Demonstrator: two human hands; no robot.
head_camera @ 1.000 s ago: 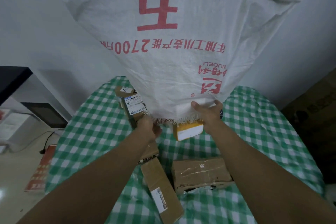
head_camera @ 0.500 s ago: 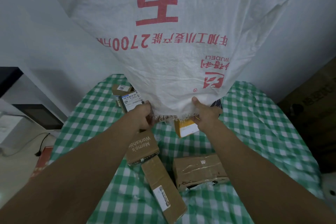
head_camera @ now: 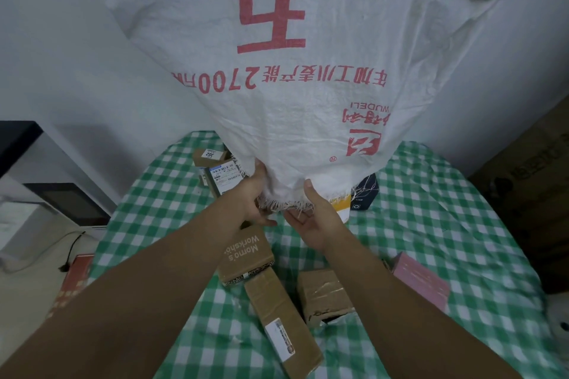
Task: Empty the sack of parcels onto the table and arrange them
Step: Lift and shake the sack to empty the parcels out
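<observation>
Head view, and the white woven sack (head_camera: 308, 95) hangs upside down over the green checked desk (head_camera: 446, 224), red print inverted, its frayed mouth low at the middle; the left hand (head_camera: 251, 200) grips the sack's fringe at the left of the mouth, fingers curled into the cloth; the right hand (head_camera: 314, 218) sits under the mouth's right side, thumb up against the fabric, palm cupped, and whether those fingers pinch the fringe I cannot tell; parcels lie all round the sack's mouth: a labelled box (head_camera: 223, 177) just left of it, a yellow-and-white one (head_camera: 341, 209) peeking out right beneath it, a "Momo's Workshop" carton (head_camera: 246, 258) nearer the camera, a long brown box (head_camera: 283, 323) and a taped parcel (head_camera: 326, 295) nearer still, a pink packet (head_camera: 421, 280) off to the right.
</observation>
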